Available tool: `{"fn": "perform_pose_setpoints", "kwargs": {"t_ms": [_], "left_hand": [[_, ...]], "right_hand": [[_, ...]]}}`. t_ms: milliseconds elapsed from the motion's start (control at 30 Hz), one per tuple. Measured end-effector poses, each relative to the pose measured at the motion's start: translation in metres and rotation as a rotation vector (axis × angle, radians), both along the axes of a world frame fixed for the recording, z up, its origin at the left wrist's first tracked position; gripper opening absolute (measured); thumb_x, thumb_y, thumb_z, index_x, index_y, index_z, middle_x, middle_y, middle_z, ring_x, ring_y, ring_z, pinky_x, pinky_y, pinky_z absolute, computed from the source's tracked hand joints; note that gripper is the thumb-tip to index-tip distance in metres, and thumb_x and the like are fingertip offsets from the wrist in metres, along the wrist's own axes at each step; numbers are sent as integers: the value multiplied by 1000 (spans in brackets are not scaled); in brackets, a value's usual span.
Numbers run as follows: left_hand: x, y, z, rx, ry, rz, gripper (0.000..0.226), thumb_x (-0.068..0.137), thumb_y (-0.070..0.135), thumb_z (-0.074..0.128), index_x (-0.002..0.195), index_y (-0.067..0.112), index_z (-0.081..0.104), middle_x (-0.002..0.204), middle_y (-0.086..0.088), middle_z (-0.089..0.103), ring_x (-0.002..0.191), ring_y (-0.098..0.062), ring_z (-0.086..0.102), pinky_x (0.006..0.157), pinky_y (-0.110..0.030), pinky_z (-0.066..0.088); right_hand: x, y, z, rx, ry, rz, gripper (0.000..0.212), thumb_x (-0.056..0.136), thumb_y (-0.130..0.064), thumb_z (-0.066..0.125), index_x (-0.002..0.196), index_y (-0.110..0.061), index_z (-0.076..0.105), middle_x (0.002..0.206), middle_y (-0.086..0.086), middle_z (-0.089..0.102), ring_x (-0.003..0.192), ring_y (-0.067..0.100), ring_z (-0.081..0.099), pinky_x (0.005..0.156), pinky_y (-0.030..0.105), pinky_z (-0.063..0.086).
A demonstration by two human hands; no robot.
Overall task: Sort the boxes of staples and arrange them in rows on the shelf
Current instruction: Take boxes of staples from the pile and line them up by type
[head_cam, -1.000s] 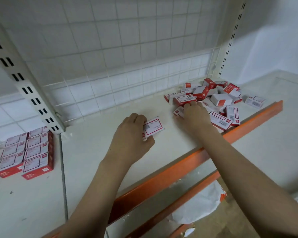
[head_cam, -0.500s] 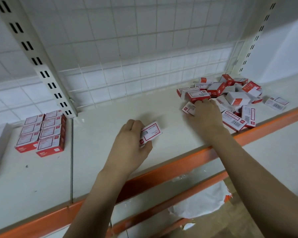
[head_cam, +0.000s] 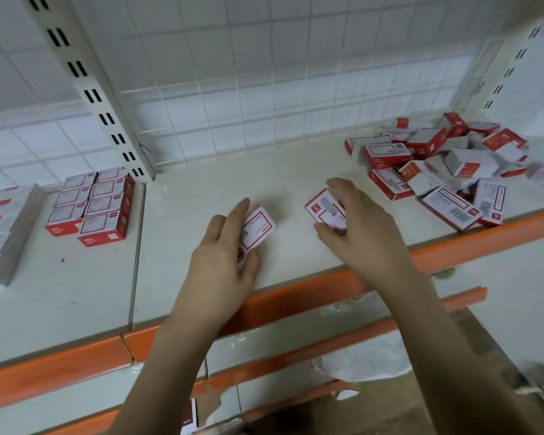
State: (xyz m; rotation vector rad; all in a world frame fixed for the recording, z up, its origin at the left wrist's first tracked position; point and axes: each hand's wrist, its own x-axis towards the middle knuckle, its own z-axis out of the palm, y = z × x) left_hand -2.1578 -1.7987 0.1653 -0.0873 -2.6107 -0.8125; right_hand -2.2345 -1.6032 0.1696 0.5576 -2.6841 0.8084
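Cardboard staple box (head_cam: pixel 258 226) – left hand (head_cam: pixel 223 262) grips | another box (head_cam: pixel 325 211) – right hand (head_cam: pixel 363 237) grips

box labels (head_cam: pixel 258 226) blurred, nothing legible

Left hand (head_cam: pixel 223 262) grips small red-and-white cardboard staple box (head_cam: pixel 258 226); right hand (head_cam: pixel 363 233) grips another (head_cam: pixel 325 210). Loose pile (head_cam: pixel 446 164) right, neat rows (head_cam: pixel 91 204) left on white shelf (head_cam: pixel 186 189).
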Motion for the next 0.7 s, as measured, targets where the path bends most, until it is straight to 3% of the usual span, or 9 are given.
{"fn": "perform_pose_setpoints", "kwargs": {"t_ms": [133, 233, 300, 400, 533, 700], "left_hand": [[10, -12, 0, -12, -6, 49, 62, 79, 26, 54, 140, 23, 39, 99, 5, 44, 69, -6, 42, 66, -11, 31], [19, -28, 1, 38, -5, 58, 64, 84, 24, 56, 142, 34, 31, 98, 6, 44, 80, 6, 47, 65, -5, 33], [24, -40, 4, 45, -11, 53, 69, 86, 20, 59, 142, 40, 25, 97, 4, 45, 83, 3, 48, 68, -2, 35], [30, -60, 8, 48, 6, 63, 64, 85, 25, 59, 141, 38, 31, 101, 2, 50, 75, -8, 50, 65, -9, 36], [40, -96, 17, 108, 10, 73, 58, 82, 23, 66, 134, 29, 40, 106, 0, 58, 84, -16, 55, 71, -24, 40], [64, -155, 28, 176, 7, 46, 65, 78, 21, 73, 132, 23, 37, 99, 8, 52, 79, -9, 53, 63, -5, 38]], "right_hand": [[4, -14, -1, 2, -1, 84, 60, 85, -25, 61, 139, -31, 36, 109, 4, 51, 88, 26, 55, 69, 32, 43], [7, -29, 1, -29, -18, 127, 57, 86, -23, 60, 138, -30, 38, 109, 4, 50, 93, 22, 53, 72, 30, 41], [10, -41, 5, -28, -6, 147, 54, 86, -22, 61, 135, -27, 40, 109, 5, 51, 94, 23, 54, 70, 30, 42], [17, -61, 13, -19, 16, 169, 50, 87, -23, 60, 132, -23, 40, 109, 6, 54, 93, 24, 55, 72, 34, 45], [33, -98, 22, -26, 8, 167, 47, 89, -25, 55, 133, -31, 42, 98, 1, 46, 83, 21, 53, 73, 30, 41], [59, -155, 26, -35, -18, 176, 41, 88, -24, 57, 127, -32, 45, 96, -1, 41, 77, 19, 52, 69, 29, 42]]}}
